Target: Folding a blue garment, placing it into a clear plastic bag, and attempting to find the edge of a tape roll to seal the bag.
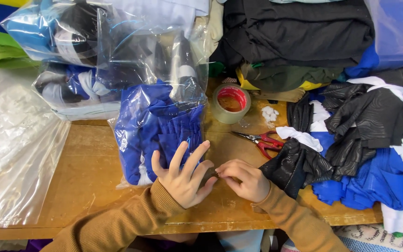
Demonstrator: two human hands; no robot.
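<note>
One head-worn camera looks steeply down, close over the wooden desk [85, 172], probably from a seated person.

Both forearms, in tan knit sleeves, enter from the worktop's near edge and converge. Left hand [183, 179]: palm down, fingers spread and extended, thumb out to the left. Right hand [244, 180]: fingers curled, fingertips pinched together and touching the left hand's fingertips.
</note>
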